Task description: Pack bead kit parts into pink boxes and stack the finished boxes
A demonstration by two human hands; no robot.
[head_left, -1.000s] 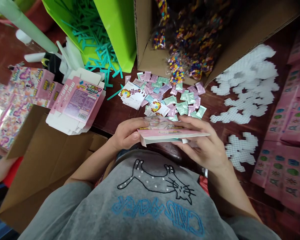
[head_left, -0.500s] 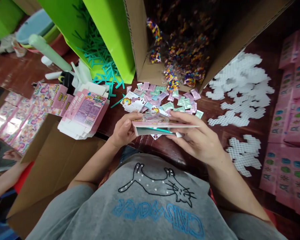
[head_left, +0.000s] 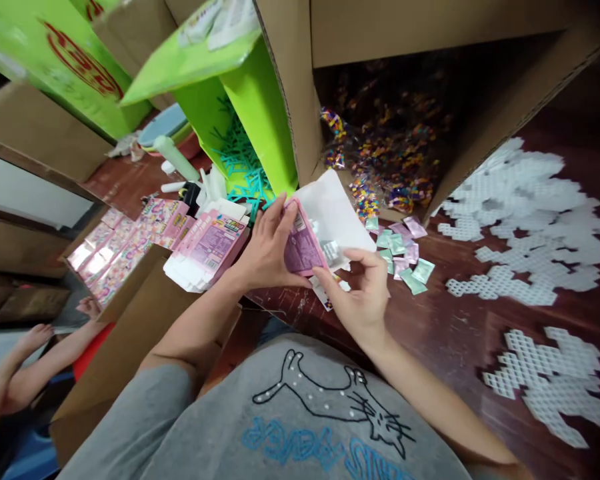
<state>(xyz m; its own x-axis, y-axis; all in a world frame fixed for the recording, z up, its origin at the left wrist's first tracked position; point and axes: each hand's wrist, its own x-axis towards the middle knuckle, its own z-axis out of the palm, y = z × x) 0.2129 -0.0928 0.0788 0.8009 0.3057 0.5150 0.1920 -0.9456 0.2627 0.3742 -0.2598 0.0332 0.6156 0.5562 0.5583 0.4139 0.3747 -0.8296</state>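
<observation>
**Across the dark-red table (head_left: 460, 333), around an open cardboard carton (head_left: 405, 30)**

Left of the carton stands a lime-green box (head_left: 275, 127); right of it spread white grid sheets (head_left: 545, 227). Just before its mouth is a printed pink box (head_left: 303, 250): the left hand (head_left: 270, 247) wraps its side, the right hand (head_left: 363, 287) pinches its near edge. Pastel sachets (head_left: 410, 263) lie by the carton's mouth.

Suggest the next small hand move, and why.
Probably fold the white flap over with the right hand: it stands splayed out from the pink carton, which the left hand grips, and the right is at the flap's lower edge.
</observation>
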